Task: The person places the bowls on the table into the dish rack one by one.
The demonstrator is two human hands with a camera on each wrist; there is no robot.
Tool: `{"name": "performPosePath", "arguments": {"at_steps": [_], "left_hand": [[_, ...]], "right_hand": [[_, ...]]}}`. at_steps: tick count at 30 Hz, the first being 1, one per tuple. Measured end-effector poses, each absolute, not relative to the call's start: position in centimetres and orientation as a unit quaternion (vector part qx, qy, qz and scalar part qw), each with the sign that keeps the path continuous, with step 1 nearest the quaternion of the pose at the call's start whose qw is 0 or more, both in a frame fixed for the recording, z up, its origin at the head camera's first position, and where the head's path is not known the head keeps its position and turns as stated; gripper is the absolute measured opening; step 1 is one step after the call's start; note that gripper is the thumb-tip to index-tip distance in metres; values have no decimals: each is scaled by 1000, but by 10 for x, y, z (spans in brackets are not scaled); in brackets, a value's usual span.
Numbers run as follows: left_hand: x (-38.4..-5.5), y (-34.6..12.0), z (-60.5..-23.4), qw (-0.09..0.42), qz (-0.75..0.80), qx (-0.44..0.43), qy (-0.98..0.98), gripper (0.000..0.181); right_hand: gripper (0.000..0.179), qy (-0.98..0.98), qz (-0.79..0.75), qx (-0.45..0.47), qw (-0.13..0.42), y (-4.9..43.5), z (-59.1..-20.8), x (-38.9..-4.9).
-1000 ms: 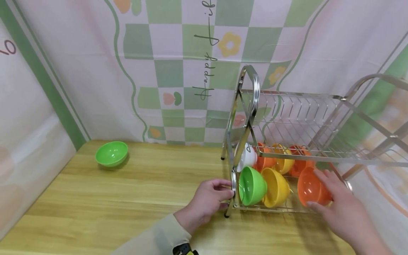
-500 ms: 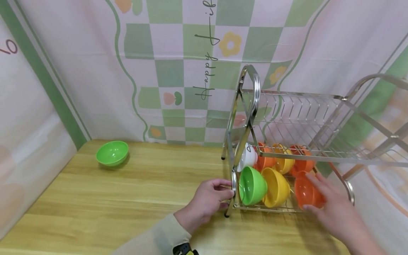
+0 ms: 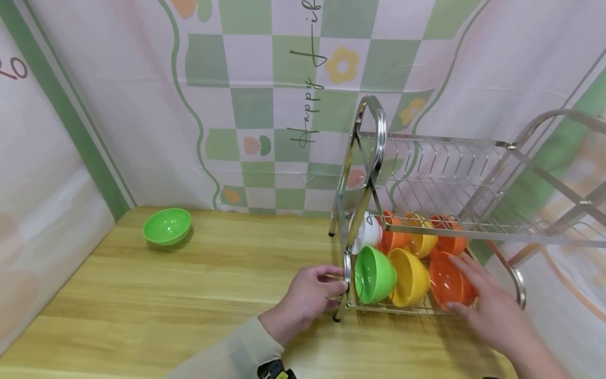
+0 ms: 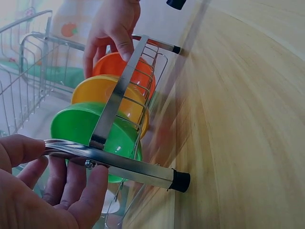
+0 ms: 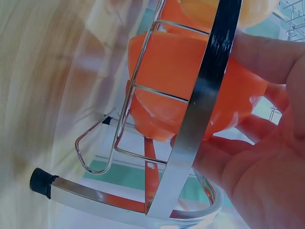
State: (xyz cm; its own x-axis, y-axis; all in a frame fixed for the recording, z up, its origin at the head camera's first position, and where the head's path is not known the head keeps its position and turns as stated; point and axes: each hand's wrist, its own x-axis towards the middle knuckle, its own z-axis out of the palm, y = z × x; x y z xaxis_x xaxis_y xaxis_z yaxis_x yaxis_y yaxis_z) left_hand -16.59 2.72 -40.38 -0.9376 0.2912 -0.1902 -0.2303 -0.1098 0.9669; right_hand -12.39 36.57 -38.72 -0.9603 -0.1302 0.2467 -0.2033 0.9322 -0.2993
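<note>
On the lower shelf of a chrome two-tier dish rack (image 3: 380, 139), my right hand (image 3: 499, 313) holds an orange bowl (image 3: 448, 281) tipped on its side. Thumb and fingers lie around its rim and outside in the right wrist view. This bowl sits close against a yellow bowl (image 3: 414, 279), with a green bowl (image 3: 382, 273) further left; both stand on edge, mouths to the left. My left hand (image 3: 307, 297) grips the rack's front left post, and the left wrist view shows the thumb and fingers about the metal tube (image 4: 109, 160).
Behind the front row stand a white bowl (image 3: 368, 237), an orange bowl (image 3: 394, 241), a yellow bowl (image 3: 423, 245) and another orange bowl (image 3: 451, 245). A shallow green bowl (image 3: 167, 227) sits at the wooden table's (image 3: 227, 273) far left. The upper wire shelf (image 3: 445, 181) overhangs the back row.
My right hand has moved left with the orange bowl, closing the gap to the yellow bowl. The left hand stays at the rack's post.
</note>
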Motion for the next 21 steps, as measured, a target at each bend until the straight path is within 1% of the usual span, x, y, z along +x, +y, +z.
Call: {"name": "performPosePath", "arguments": {"at_steps": [9,11,16,21], "left_hand": [[-165,27,-404,171,745,25,644,21],[-165,27,-404,171,745,26,645,21],[-165,27,-404,170,746,31,644,21],[-165,27,-404,171,745,31,644,21]], "right_hand": [[102,-970,184,110,119,370,-388,-129],[104,-968,190,113,120,371,-389,-129],[110,-968,205,104,97,372,-390,-128],[103,-971,203,91,84,370,-388,-127]]}}
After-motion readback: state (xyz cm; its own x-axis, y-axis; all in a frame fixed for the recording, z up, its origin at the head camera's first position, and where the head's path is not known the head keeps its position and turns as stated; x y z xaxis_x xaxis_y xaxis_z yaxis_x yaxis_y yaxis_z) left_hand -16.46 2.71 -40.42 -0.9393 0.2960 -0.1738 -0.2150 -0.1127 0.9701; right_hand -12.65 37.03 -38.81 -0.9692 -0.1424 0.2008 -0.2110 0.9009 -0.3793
